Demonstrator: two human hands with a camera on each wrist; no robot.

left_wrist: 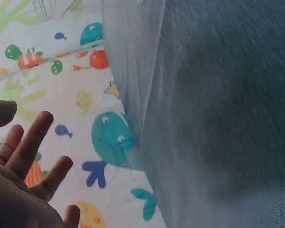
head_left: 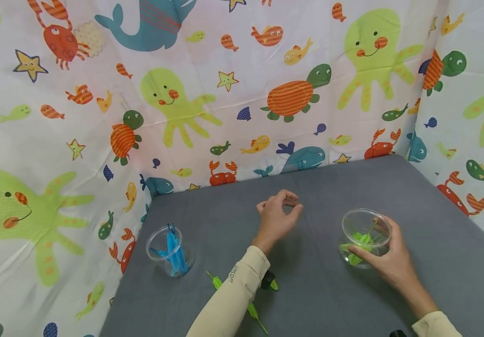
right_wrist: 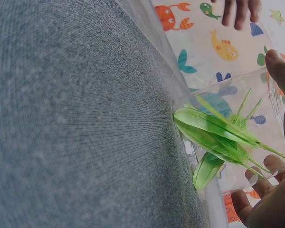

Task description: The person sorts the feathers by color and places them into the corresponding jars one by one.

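My right hand (head_left: 395, 262) grips a clear plastic cup (head_left: 345, 227) from its right side, thumb across the near wall. Bright green feathers (right_wrist: 218, 133) stand inside that cup, tips down and quills up. Over the middle of the table my left hand (head_left: 279, 217) is raised, to the left of the cup. Its fingers (left_wrist: 31, 145) are spread and loosely bent, with nothing between them. More green feathers (head_left: 253, 310) lie on the table beneath the left forearm, partly hidden by the sleeve.
At the left stands a second clear cup (head_left: 188, 263) holding several blue feathers (head_left: 176, 250). A grey cloth (head_left: 225, 210) covers the table. White curtains (head_left: 199, 56) printed with sea animals enclose its back and sides.
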